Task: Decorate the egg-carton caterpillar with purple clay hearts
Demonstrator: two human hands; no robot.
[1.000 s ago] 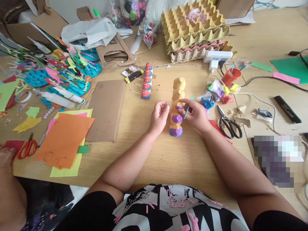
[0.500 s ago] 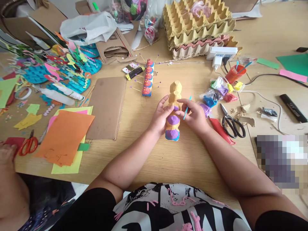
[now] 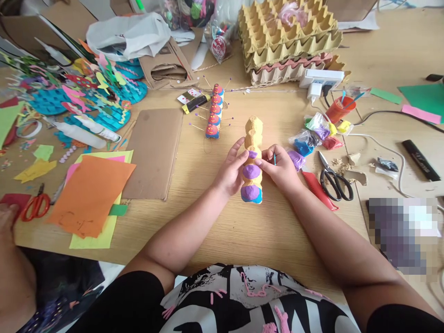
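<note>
A strip of egg carton (image 3: pixel 254 132) with several bumps stands out over the table in front of me. Purple clay (image 3: pixel 251 172) covers its nearer bumps, and blue clay (image 3: pixel 257 196) shows at the near end. My left hand (image 3: pixel 231 169) grips the strip from its left side, thumb on top by the third purple patch. From the right, my right hand (image 3: pixel 280 167) presses its thumb against that same patch. A thin blue stick (image 3: pixel 274 159) is tucked in the curled fingers of my right hand, mostly hidden.
A finished-looking red and blue carton caterpillar (image 3: pixel 215 113) stands beyond. Black-handled scissors (image 3: pixel 335 178) and bagged clay (image 3: pixel 303 144) lie right; cardboard (image 3: pixel 152 152) and orange paper (image 3: pixel 92 194) lie left. Egg trays (image 3: pixel 291 51) are stacked behind. Another person's hand (image 3: pixel 7 215) is at far left.
My right thumb has moved onto the purple patch, and the blue stick has swung back behind my right fingers. My left hand keeps its hold on the strip.
</note>
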